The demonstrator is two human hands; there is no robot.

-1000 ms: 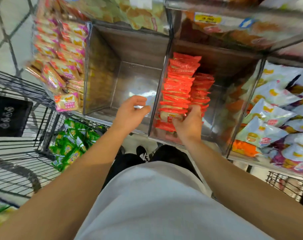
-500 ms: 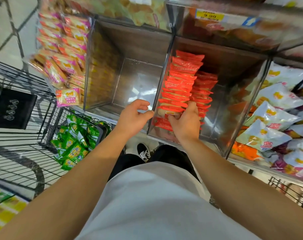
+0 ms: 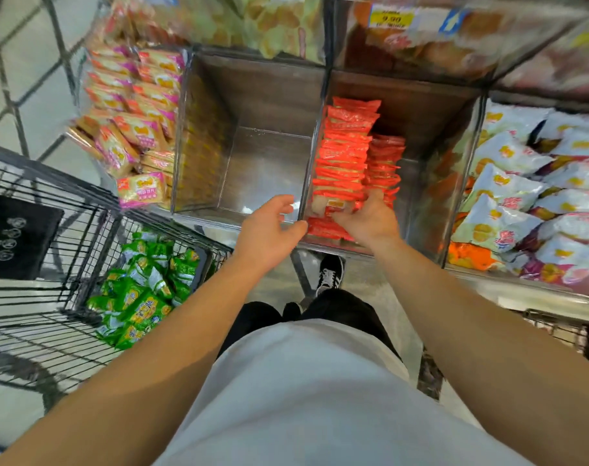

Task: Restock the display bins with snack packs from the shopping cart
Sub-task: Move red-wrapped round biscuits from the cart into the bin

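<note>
Right hand [image 3: 370, 218] is pinching red snack packs [image 3: 343, 163] into a part-filled bin, left hand [image 3: 269, 230] hovering with fingers apart; the adjacent bin [image 3: 263, 169] is lying empty, green packs [image 3: 142, 290] waiting in the cart [image 3: 51, 230].

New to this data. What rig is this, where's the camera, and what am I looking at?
No robot here: a person restocks by hand, and the one camera sits on their head, looking forward and down, so you see both forearms, a white shirt and a shoe.

Ahead are clear display bins. The left hand hangs open over the front rim of the empty bin, holding nothing. The right hand reaches into the next bin and grips the nearest of the red snack packs, which stand in rows there.

Further left is a bin of pink and orange packs; further right, white bags.

At lower left is the wire shopping cart, with green snack packs piled in it.
</note>
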